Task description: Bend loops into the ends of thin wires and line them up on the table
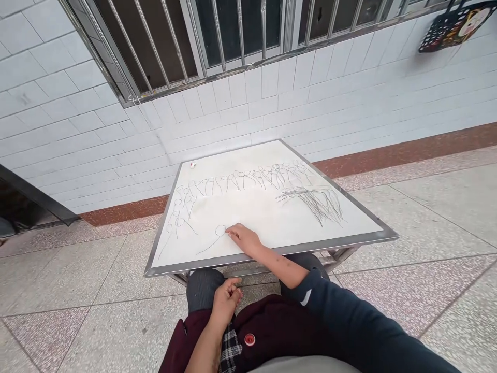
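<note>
My right hand [244, 239] rests on the white tabletop [233, 210], near its front edge. Its thumb and fingertips are pinched together beside a drawn loop with a long tail [220, 230]; whatever they hold is too small or hidden to make out. My left hand [227, 298] hovers by my left knee, below the table's front edge, with loosely curled fingers apart and nothing visible in them. A row of dark looped line drawings [243, 178] runs across the table and down its left side. Dense scribbled strokes [314, 202] cover part of the right side.
A small red-and-white object [193, 165] lies at the table's far left corner. The grey metal rim [272, 252] borders the top. Behind stands a white tiled wall [217, 122] with a barred window [233, 31]. A dark basket [454, 28] hangs at upper right.
</note>
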### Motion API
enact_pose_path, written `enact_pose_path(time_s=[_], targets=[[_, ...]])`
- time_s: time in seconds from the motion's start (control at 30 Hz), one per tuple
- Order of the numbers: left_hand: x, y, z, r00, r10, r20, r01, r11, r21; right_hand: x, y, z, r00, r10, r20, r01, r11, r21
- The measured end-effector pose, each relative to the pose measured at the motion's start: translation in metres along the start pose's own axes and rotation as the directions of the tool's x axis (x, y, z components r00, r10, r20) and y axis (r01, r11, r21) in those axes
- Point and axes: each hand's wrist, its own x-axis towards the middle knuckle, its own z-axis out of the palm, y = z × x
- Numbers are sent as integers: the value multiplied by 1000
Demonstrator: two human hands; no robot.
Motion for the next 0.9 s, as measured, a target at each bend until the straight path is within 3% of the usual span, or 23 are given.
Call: enact_pose_path(time_s=[0.13,0.27,0.37,0.47,0.53,0.63,0.77,0.9], targets=[[-5,7,6,997,75,10,-75,995,72,10,-13,9,997,-56,51,62,989,-134],[-23,29,6,984,173,-38,-166,977,136,19,-11,14,991,-97,97,117,966,-231],[-38,50,-7,955,240,-176,-209,962,177,15,-2,11,983,-141,116,168,950,-263],[-38,72,-31,885,289,-365,-213,948,234,9,5,4,978,-165,129,195,942,-272],[-23,86,-47,844,326,-425,-216,933,287,7,6,0,978,-162,129,192,943,-271],[17,103,-58,859,355,-369,-216,905,366,8,3,-2,987,-116,107,141,954,-266],[71,106,-44,895,336,-293,-162,857,489,12,-3,-5,998,12,61,4,967,-253],[90,97,-22,877,364,-315,-121,800,588,18,-6,-11,986,145,78,-122,963,-240]])
